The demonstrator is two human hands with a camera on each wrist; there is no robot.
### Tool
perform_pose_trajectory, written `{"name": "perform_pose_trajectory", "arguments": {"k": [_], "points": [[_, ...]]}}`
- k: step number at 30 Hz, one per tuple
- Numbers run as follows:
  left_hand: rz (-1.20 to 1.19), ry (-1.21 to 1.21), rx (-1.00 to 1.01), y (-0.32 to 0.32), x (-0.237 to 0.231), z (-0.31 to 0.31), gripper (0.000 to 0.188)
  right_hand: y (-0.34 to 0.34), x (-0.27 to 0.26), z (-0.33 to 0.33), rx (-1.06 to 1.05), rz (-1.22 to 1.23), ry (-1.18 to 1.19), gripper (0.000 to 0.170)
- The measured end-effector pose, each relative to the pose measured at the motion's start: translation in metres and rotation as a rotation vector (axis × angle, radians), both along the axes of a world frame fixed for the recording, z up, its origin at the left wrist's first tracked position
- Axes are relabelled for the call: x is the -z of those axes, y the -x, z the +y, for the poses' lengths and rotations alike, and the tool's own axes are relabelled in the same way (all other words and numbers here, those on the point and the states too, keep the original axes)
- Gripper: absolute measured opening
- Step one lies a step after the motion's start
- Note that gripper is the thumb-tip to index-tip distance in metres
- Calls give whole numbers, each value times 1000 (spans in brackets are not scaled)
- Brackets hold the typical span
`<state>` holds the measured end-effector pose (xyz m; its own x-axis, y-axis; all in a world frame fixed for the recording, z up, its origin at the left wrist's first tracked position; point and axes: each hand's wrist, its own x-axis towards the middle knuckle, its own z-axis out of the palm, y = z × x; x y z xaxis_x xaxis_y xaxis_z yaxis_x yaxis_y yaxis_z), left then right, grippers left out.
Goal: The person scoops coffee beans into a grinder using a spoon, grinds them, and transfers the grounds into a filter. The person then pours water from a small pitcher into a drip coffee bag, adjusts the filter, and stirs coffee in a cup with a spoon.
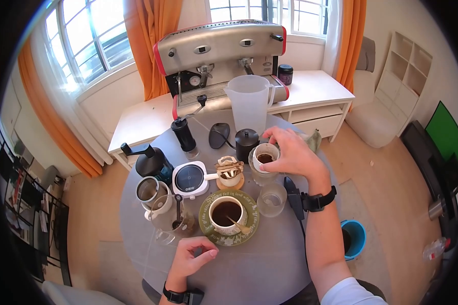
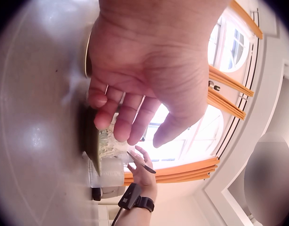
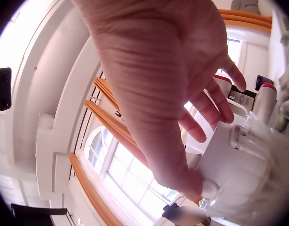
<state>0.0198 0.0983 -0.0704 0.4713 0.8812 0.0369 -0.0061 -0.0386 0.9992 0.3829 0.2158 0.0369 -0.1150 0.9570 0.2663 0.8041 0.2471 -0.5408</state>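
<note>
My right hand (image 1: 295, 152) is over a white dripper (image 1: 259, 165) with dark brown coffee grounds inside, set on a clear glass vessel. The thumb lies at its near rim and the other fingers spread beyond its far rim. In the right wrist view the fingers (image 3: 196, 127) look slightly bent and apart. My left hand (image 1: 194, 255) hovers loosely curled, holding nothing, in front of a green plate (image 1: 207, 225). On that plate stands a white cup (image 1: 224, 230) of dark coffee with a gold-coloured spoon (image 1: 241, 227) in it.
Left of the plate are a glass server (image 1: 160, 218), a white scale (image 1: 190, 179) and two hand grinders (image 1: 184, 134). Behind it sits a filter-lined dripper (image 1: 229, 175). A clear glass (image 1: 272, 201), black canister (image 1: 247, 145) and tall pitcher (image 1: 248, 101) stand nearby. An espresso machine (image 1: 221, 53) is behind.
</note>
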Motion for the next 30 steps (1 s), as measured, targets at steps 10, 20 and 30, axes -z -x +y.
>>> {"name": "perform_pose_trajectory", "arguments": {"k": [10,20,30], "points": [[-34,4,2,1,-4,-1,8,7,-1,-3,33,-123,-81,77],[-23,-16,20,0,-2,0,8,-9,4,-5,-65,43,-144,121],[-33,8,4,0,-2,0,9,8,11,2,-53,-79,77,104]]}}
